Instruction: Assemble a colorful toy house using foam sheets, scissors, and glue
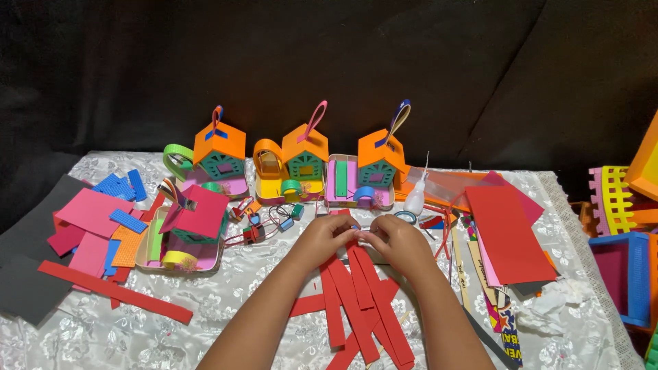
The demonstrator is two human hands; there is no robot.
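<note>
At centre frame, the left hand point(327, 236) and right hand point(397, 241) meet, each grip pinched closed on one small pale piece point(362, 233). Below them, long red foam strips point(356, 301) fan across the white lace-covered surface point(226, 288); three orange-roofed foam houses point(305, 154) stand behind.

Three orange-roofed paper houses point(219, 154), one red-roofed house point(195, 219), one glue bottle point(415, 197), two hands point(329, 236).

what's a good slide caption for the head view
Both hands pinch a small piece above red paper strips, before three orange-roofed paper houses.
</note>
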